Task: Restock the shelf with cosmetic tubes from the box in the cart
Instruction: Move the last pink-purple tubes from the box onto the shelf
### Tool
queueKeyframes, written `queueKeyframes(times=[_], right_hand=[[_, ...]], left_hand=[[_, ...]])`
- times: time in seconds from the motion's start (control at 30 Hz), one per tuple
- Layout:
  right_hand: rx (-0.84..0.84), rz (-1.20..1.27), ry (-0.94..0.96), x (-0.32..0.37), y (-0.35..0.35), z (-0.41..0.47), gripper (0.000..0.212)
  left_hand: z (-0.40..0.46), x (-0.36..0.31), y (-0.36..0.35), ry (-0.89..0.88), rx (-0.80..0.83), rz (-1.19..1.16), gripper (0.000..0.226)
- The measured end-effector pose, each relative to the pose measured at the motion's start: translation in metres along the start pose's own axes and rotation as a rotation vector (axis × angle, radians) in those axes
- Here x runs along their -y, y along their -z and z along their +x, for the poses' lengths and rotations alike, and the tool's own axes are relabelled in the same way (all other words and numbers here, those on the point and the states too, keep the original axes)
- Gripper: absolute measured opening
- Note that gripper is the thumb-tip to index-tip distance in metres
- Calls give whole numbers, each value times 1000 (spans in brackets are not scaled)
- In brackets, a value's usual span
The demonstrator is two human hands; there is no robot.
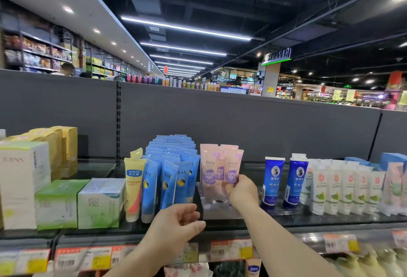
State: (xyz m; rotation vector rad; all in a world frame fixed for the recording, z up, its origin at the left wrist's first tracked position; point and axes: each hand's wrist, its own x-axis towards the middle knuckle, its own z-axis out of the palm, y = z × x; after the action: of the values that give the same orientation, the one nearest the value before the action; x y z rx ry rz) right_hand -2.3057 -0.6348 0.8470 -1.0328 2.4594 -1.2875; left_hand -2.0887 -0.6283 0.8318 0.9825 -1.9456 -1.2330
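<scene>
right hand (241, 189) pinching a pink tube (233, 169) low so it stands cap-down in the clear tray (211, 204); left hand (176, 221) loosely curled, holding nothing, hovering near the blue tubes (176, 179)

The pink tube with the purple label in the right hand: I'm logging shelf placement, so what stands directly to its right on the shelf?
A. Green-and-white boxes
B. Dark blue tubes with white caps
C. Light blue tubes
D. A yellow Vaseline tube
B: past a gap, two dark blue tubes with white caps stand right of the pink tube with the purple label pinched by the right hand.
</scene>
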Motion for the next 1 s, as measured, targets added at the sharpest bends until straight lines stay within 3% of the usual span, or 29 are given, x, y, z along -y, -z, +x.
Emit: queueKeyframes(times=[0.23,0.43,0.5,0.53,0.63,0.8,1.0], right_hand=[[11,-77,94,-2,10,-16,20],[-54,-112,190,8,19,-94,23],[-43,-161,290,15,6,-137,31],[-22,-236,369,17,-7,-162,39],[180,-506,510,41,-61,-248,65],[513,-573,626,112,-158,-403,70],[703,-568,873,210,-259,-562,71]], left_hand=[[-22,-18,13,-25,-136,70,45],[-68,-6,41,-21,-177,109,45],[-93,13,63,-16,-153,257,50],[-108,27,77,13,-121,446,55],[-160,84,133,157,-61,931,78],[-301,134,249,363,-171,1048,78],[-450,169,392,624,-333,1092,76]])
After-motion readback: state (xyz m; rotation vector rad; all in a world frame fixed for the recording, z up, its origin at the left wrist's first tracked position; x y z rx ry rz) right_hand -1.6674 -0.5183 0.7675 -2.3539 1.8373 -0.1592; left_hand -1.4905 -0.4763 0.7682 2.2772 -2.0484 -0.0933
